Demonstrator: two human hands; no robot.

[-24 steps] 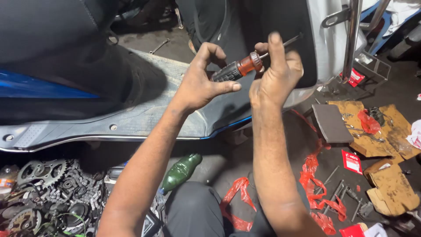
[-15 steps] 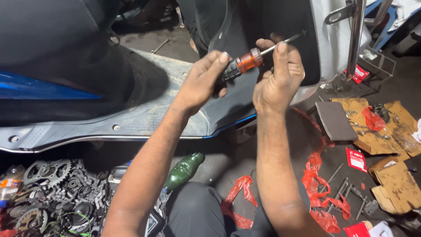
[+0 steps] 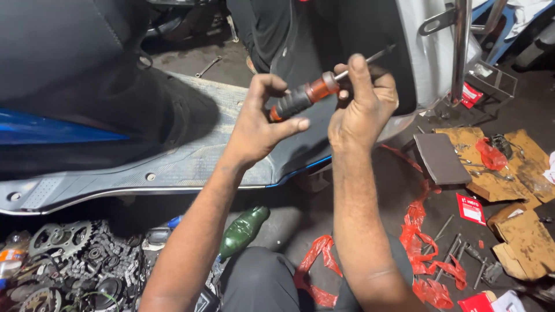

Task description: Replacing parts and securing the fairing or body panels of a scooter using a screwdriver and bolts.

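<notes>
Left hand (image 3: 260,124) grip wraps screwdriver (image 3: 303,97) handle, right hand (image 3: 363,107) grip pinches its shaft, over scooter floorboard (image 3: 191,167).

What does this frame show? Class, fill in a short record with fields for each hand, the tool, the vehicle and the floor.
Left hand: grips the screwdriver handle
Right hand: fingers on the metal shaft
Screwdriver: black and orange handle, tilted up to the right
Scooter footboard: grey, behind the hands
Floor: green bottle, sprockets, red plastic scraps, cardboard
</notes>
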